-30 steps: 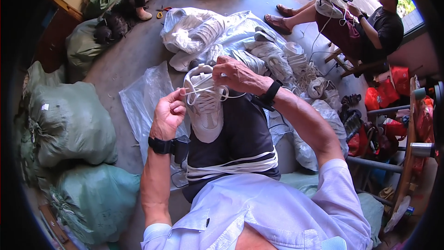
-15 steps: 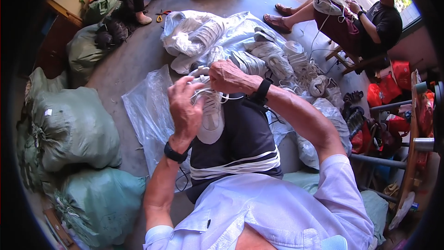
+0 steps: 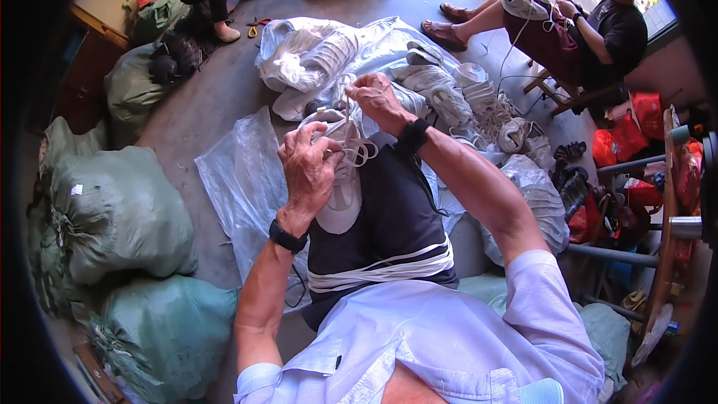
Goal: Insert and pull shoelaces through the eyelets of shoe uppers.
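- Shoe (image 3: 340,209), pale, rests on the left thigh of the dark trousers (image 3: 396,202), toe toward 6 o'clock, opening toward 12.
- Right hand (image 3: 380,101) is off the shoe toward 1 o'clock. Thumb and forefinger appear pinched on a white lace (image 3: 347,116), which runs down from them to the lacing; the other fingers are curled.
- Left hand (image 3: 308,164) lies over the shoe from 9 o'clock, fingers bent toward the tongue and eyelets. Cannot tell whether its fingertips grip lace or only press; they cover the spot.
- A lace loop (image 3: 366,151) stands out at the shoe's 2 o'clock side, apart from both hands.
- Technique (judgement): steady the upper with the left hand while the right draws lace away toward 12 or 1 o'clock. Pull evenly, keep the strand flat and untwisted, and watch that the loop does not snag.
- The shoe has only the thigh beneath it, so a hard tug could probably tip it; a modest pull seems better.
- Change versus half a second ago: right hand, then a closed fist over the shoe's opening, is now higher, with lace visible below it.
- Left fingers, then spread and lifted, now bend onto the lacing. Toe position looks about unchanged.
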Available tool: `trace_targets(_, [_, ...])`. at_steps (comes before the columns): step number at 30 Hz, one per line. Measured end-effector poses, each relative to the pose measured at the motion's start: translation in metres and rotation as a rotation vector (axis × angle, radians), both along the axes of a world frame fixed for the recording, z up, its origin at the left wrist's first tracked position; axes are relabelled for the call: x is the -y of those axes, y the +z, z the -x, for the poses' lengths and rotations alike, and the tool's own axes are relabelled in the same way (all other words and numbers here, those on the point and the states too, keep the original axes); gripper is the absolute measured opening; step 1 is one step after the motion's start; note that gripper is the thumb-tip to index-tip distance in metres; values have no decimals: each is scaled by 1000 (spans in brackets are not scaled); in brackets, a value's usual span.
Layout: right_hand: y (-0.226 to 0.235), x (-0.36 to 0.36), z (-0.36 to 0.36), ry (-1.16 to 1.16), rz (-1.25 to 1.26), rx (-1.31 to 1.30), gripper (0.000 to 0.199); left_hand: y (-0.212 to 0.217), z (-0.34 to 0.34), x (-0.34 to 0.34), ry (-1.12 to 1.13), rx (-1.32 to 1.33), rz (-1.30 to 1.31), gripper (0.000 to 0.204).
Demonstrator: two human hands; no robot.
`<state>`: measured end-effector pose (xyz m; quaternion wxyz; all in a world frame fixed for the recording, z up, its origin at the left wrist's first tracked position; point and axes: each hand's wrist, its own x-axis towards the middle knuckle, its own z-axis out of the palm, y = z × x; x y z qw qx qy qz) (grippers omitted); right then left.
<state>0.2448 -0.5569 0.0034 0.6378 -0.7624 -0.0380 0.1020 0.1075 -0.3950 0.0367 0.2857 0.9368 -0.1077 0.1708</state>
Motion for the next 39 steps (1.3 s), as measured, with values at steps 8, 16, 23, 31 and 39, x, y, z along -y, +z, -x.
trace_targets(8, [-81,55,-63,-45,1351,899,20,5,-2,-4,-107,-81,67,15])
trace_targets(16, [1,42,10,493,191,4,56,-55,-7,-47,427,-475,901,43])
trace_targets(23, [16,36,21,530,176,85,45,-74,-6,-71,277,-1071,1619,41])
trace_targets(31, [15,66,38,297,195,139,25,-62,0,-67,-51,-973,1928,36])
trace_targets(39, [50,82,25,-74,250,329,31,-60,4,-68,-98,-829,1995,40])
